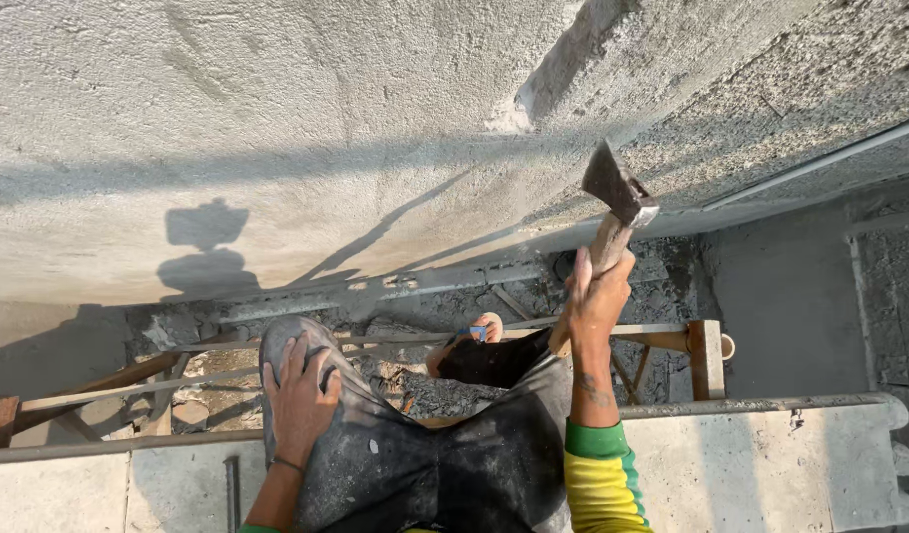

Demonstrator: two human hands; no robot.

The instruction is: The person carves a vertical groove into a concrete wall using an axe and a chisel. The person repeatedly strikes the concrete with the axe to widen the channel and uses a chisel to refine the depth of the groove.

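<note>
Dusty grey trousers [454,464] closest to the lens, knees bent, perched on a concrete slab [751,464] at height. Left hand [299,400] flat on the left knee, fingers [295,367] spread and pressing down, holding nothing — a brace, by the look of it, steadying the body over the drop. Right hand [598,296] up and forward, fingers wrapped tight around a wooden handle near its lower end, sleeve in yellow and green below the forearm. Hammer [617,202] raised, heavy dark head tilted toward the rough plastered wall [277,128], close to it but not touching — gripped low for reach and swing, most likely. Chipped pale patch [514,111] on the wall just above and left of the head. Below, between the knees, a sandalled foot [479,331] resting on a wooden scaffold rail [662,336]; rubble and grey debris [425,390] well beneath. Long shadows raking across the plaster, low sun from the side, head-shaped shadow [206,252] far left.
</note>
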